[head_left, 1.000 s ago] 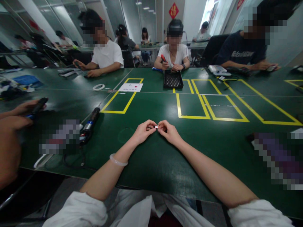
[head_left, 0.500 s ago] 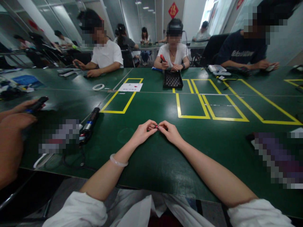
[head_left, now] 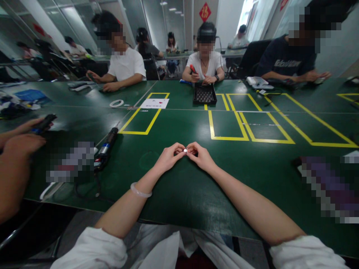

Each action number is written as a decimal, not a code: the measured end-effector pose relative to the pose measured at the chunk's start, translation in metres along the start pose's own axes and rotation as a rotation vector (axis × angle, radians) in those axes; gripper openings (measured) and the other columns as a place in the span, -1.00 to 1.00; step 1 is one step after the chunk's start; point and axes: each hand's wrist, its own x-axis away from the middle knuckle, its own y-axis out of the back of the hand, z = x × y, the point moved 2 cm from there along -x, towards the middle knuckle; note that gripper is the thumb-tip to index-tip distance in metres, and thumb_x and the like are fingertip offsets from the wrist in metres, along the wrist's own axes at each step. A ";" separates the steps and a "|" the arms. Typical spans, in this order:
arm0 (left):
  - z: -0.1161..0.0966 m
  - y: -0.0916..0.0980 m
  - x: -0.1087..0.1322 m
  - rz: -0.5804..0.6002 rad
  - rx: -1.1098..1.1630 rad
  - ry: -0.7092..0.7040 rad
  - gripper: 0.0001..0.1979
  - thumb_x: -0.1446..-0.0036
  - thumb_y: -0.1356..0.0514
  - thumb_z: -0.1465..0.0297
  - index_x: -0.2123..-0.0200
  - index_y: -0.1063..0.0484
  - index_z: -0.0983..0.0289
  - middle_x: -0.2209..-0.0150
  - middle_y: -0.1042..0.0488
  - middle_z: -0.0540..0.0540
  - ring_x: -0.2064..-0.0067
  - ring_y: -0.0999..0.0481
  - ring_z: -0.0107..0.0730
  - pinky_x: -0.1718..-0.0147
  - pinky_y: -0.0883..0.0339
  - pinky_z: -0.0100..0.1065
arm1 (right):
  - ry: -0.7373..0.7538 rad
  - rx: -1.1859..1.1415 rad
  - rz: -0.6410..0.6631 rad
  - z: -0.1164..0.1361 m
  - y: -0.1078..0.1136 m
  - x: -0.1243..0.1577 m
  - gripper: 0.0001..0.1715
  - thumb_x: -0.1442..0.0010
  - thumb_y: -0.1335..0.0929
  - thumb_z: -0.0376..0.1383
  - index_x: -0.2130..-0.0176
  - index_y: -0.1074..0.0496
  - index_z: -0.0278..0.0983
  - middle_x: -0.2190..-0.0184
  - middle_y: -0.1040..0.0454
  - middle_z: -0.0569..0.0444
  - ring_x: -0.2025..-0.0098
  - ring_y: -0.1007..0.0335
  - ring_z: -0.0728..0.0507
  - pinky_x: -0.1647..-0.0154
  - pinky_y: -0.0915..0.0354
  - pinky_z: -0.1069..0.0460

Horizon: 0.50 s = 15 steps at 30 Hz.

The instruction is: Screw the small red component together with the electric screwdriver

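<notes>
Head camera: the left hand (head_left: 171, 155) and right hand (head_left: 199, 154) are almost closed, fingertips pinching a small bright piece (head_left: 185, 150) between them, on the near side of the black tray (head_left: 205, 103). It is too tiny to tell its long axis or pointing direction

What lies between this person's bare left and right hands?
The head view shows a tiny, bright-white piece held between the left hand and the right hand; it is too small to identify.
</notes>
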 end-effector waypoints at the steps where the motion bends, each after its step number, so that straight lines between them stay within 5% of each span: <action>1: 0.000 0.000 0.000 0.000 -0.003 -0.002 -0.75 -0.17 -0.16 0.23 0.15 -0.41 0.25 0.22 -0.55 0.07 0.18 -0.54 -0.34 0.14 -0.38 -0.33 | 0.001 0.003 -0.001 -0.001 0.000 0.000 -0.81 -0.17 -0.35 -0.30 0.17 -0.34 -0.24 0.34 -0.47 0.11 0.32 -0.40 -0.04 0.24 -0.31 0.05; 15: -0.002 0.001 0.000 0.000 -0.023 -0.017 -0.79 -0.17 -0.16 0.29 0.16 -0.40 0.26 0.22 -0.54 0.08 0.19 -0.53 -0.37 0.13 -0.38 -0.32 | -0.007 0.012 -0.008 0.001 0.001 0.000 -0.84 -0.17 -0.34 -0.31 0.18 -0.36 -0.26 0.34 -0.47 0.10 0.32 -0.40 -0.04 0.24 -0.30 0.04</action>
